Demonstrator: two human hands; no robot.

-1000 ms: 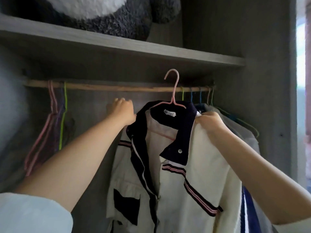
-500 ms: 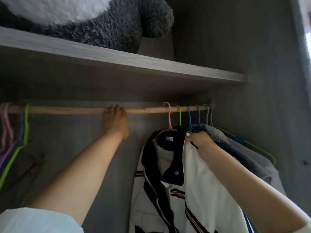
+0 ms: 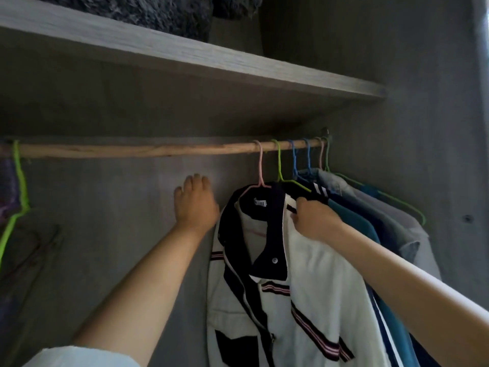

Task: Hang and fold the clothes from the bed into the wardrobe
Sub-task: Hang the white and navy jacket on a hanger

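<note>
A white shirt with a navy collar and striped trim point(image 3: 312, 282) hangs on a pink hanger point(image 3: 260, 168) hooked over the wooden rail point(image 3: 132, 151) inside the wardrobe. My right hand point(image 3: 313, 219) grips the shirt at its right shoulder, beside the collar. My left hand point(image 3: 197, 205) hovers below the rail, just left of the shirt, fingers loosely bent and holding nothing. Right of the white shirt hang several other garments point(image 3: 370, 207) on green, blue and pink hangers.
A grey shelf point(image 3: 238, 64) runs above the rail with a fluffy grey plush point(image 3: 158, 11) on it. At the rail's left end hang empty hangers, one bright green point(image 3: 18, 181). The wardrobe side wall point(image 3: 436, 154) closes in on the right.
The pink hanger went from above the rail onto it. My left hand let go of the rail and dropped below it. My right hand stays on the shirt's shoulder.
</note>
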